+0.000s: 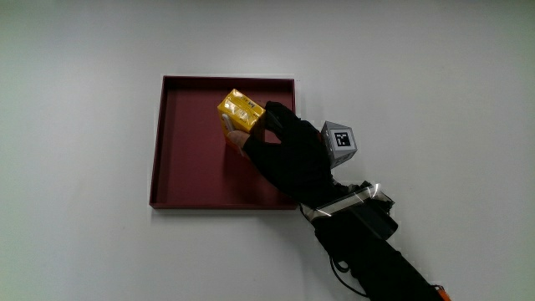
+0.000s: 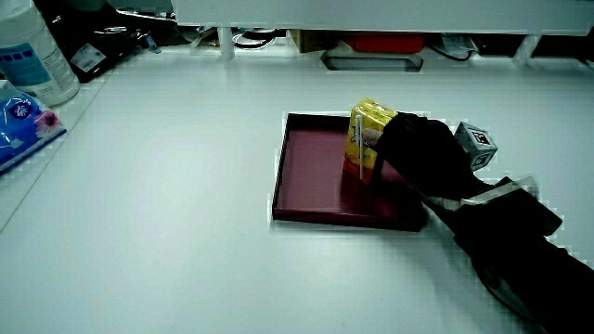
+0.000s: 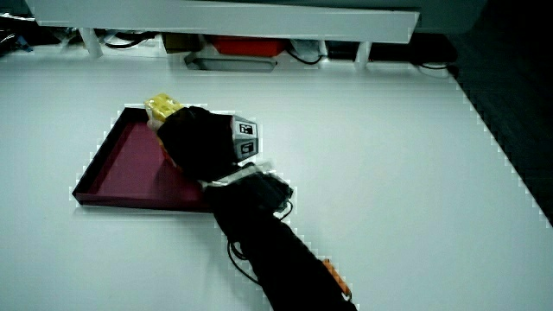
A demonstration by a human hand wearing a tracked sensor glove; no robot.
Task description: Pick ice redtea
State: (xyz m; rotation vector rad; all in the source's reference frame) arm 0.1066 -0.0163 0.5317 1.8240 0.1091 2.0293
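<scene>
My hand is over the corner of the dark red tray nearest my forearm, with the fingers curled around the yellow ice redtea carton. The grip is narrow and closed on the carton; a bare fingertip shows against its lower edge in the main view. The patterned cube sits on the back of my glove, tilted away from the tray.

In a side view the carton stands upright inside the tray, a white straw on its face, my hand wrapped on it from the side. I cannot tell whether its base is touching the tray floor or just off it. In a side view my hand covers most of the carton.

Nothing else lies in the tray. At the table's edge, well apart from the tray, I see a clear bottle and a blue packet.
</scene>
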